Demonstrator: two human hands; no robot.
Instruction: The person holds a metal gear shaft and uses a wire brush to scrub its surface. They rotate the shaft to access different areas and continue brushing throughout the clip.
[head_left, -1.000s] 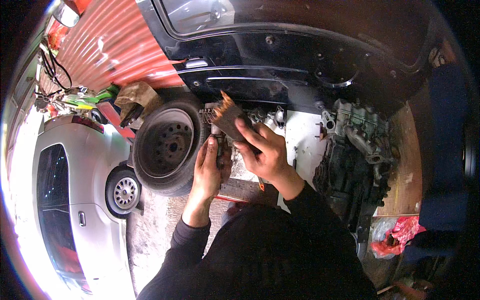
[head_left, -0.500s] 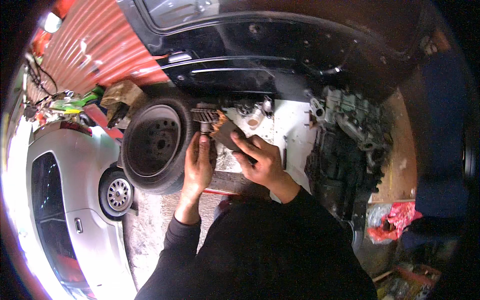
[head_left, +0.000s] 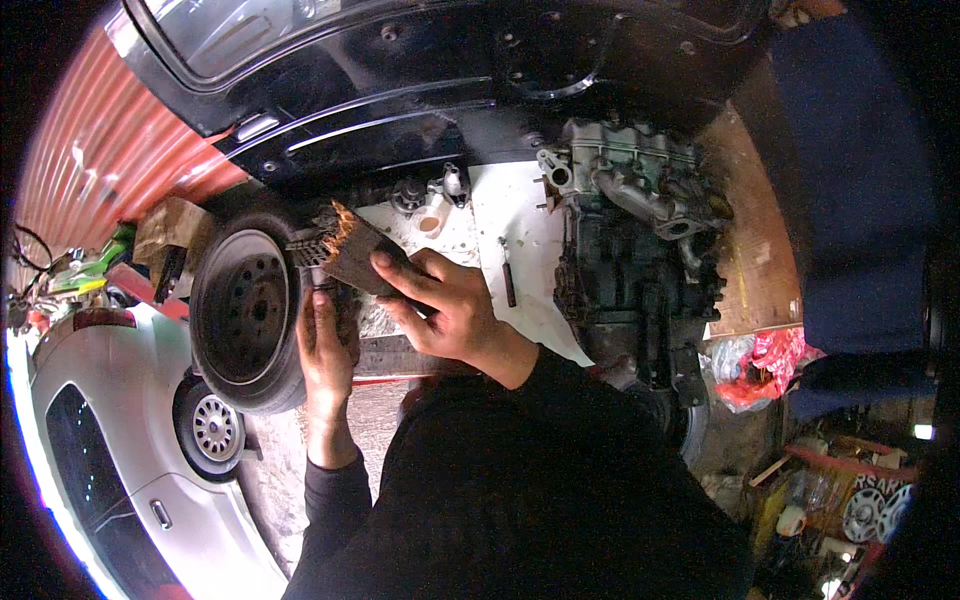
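In my left hand (head_left: 328,345) I hold a toothed metal gear (head_left: 307,253) upright by the short shaft beneath it, fingers wrapped round. My right hand (head_left: 445,305) grips a dark, flat block (head_left: 360,262), thumb on top and fingers along its edge. The block looks like wood and has a ragged, orange-brown splintered end. That end lies over the gear's teeth and hides part of them; it appears to touch them. Both hands are above the near edge of a white work surface (head_left: 490,205), beside a car wheel with tyre (head_left: 214,350).
A greasy engine (head_left: 640,265) stands at the right of the white surface. A thin dark tool (head_left: 509,285) and small metal parts (head_left: 452,185) lie on it. Behind rises a black car panel (head_left: 410,110). A silver car (head_left: 120,420) stands left; a red plastic bag (head_left: 770,365) lies right.
My view has turned, so the scene sits further left and the engine shows more fully. The block's ragged end has moved across the gear and covers more of its teeth. Both grips stay.
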